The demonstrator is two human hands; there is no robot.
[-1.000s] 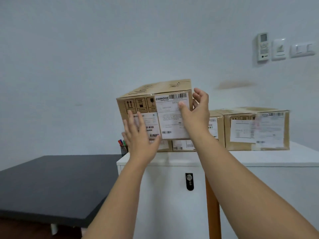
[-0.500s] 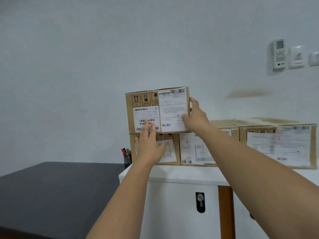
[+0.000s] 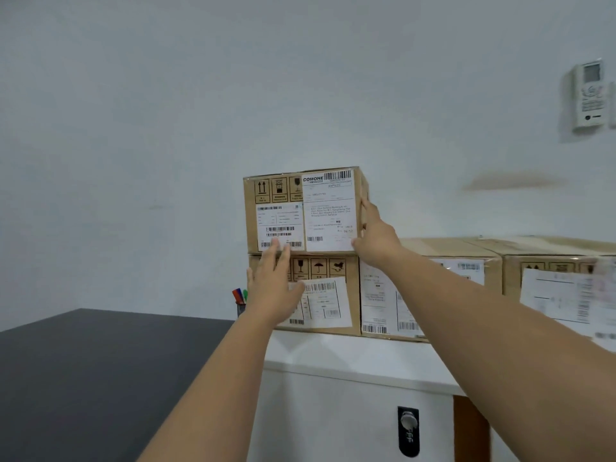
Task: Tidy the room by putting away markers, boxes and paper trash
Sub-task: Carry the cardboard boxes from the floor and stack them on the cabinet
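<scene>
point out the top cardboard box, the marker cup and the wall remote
top brown cardboard box with COMONE label (image 3: 301,211), head view, on its front face
dark cup of coloured markers (image 3: 240,303), head view, on the cup beside the lower box
white wall-mounted remote (image 3: 589,95), head view, on its body

I set the top box (image 3: 305,210) down square on the lower box (image 3: 320,291); my left hand (image 3: 271,288) slid down onto both fronts, my right hand (image 3: 375,240) moved to its right edge.

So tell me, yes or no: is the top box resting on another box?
Yes, the top box sits directly on a lower box on the white cabinet, with both hands touching the stack.
</scene>
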